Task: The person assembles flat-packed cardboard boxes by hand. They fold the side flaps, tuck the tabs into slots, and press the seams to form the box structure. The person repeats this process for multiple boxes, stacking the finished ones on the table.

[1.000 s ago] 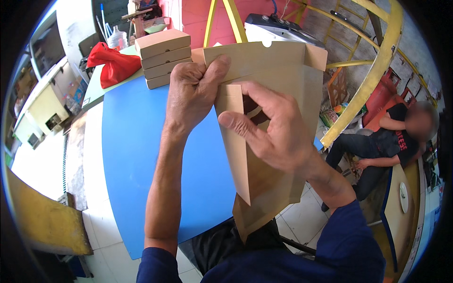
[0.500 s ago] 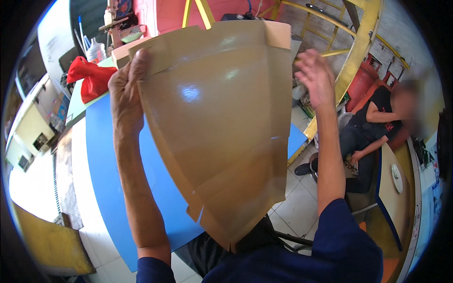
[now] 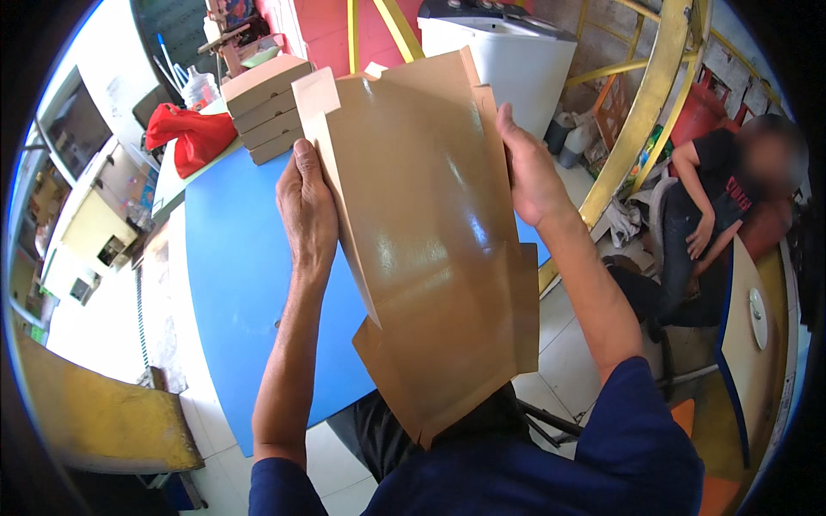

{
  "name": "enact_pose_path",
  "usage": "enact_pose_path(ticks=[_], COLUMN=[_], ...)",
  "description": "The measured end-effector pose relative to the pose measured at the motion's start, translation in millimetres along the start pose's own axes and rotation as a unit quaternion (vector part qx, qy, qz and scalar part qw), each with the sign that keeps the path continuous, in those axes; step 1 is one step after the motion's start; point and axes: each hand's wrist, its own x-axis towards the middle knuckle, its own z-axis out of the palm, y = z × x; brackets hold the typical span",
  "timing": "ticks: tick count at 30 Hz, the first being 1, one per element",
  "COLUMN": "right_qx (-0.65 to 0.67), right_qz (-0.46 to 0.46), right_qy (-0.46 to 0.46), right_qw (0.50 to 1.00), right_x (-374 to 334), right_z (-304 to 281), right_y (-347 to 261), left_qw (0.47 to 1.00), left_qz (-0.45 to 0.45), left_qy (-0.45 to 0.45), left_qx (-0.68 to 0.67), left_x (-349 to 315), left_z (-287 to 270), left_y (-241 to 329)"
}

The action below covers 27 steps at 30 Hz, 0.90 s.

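Cardboard (image 3: 413, 198), one sheet, is clamped between left hand (image 3: 307, 211) and right hand (image 3: 532, 176) over one blue table's (image 3: 228, 258) edge; four stacked boxes (image 3: 267, 110) stand beyond. Right hand, apart earlier, now grips.

Left hand (image 3: 308, 206): one, bare, holding at chest front; its thumb is pointing upward and its other fingers are mostly hiding from me. Left wrist (image 3: 310, 262): lying nearly in line with the arm. Left forearm (image 3: 288, 361): one, bare, standing steeply and leaning slightly inward toward the top.

Right hand (image 3: 535, 176): one, bare, holding opposite its mate and well apart from it; this thumb is sticking up straight, the remaining fingers largely escaping my view. Right forearm (image 3: 595, 292): one, bare, slanting inward from the bending elbow. Palms: two, facing inward, toward each other.
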Motion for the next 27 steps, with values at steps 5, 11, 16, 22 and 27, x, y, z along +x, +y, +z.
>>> enact_pose_path(ticks=[5, 11, 16, 22, 27], right_qx=[0.038, -0.072, -0.044, -0.063, -0.045], right_qz=[0.008, -0.081, -0.142, -0.068, -0.095], right_qy=[0.018, 0.066, 0.103, 0.046, 0.058], right_qw=[0.999, 0.992, 0.984, 0.995, 0.993], right_x=[11, 20, 13, -11, -1], right_z=[-10, -19, -20, -35, -45], right_y=[-14, -21, -21, 2, 12], left_qw=[0.999, 0.992, 0.981, 0.974, 0.947], left_qz=[-0.022, -0.033, -0.105, -0.125, -0.171], left_qy=[0.007, -0.038, -0.041, -0.039, -0.087], left_qx=[-0.032, -0.118, -0.159, -0.184, -0.258], left_x=[15, 16, -18, -28, -32], left_z=[8, 11, 20, 9, 3], left_y=[11, 14, 22, 14, 14])
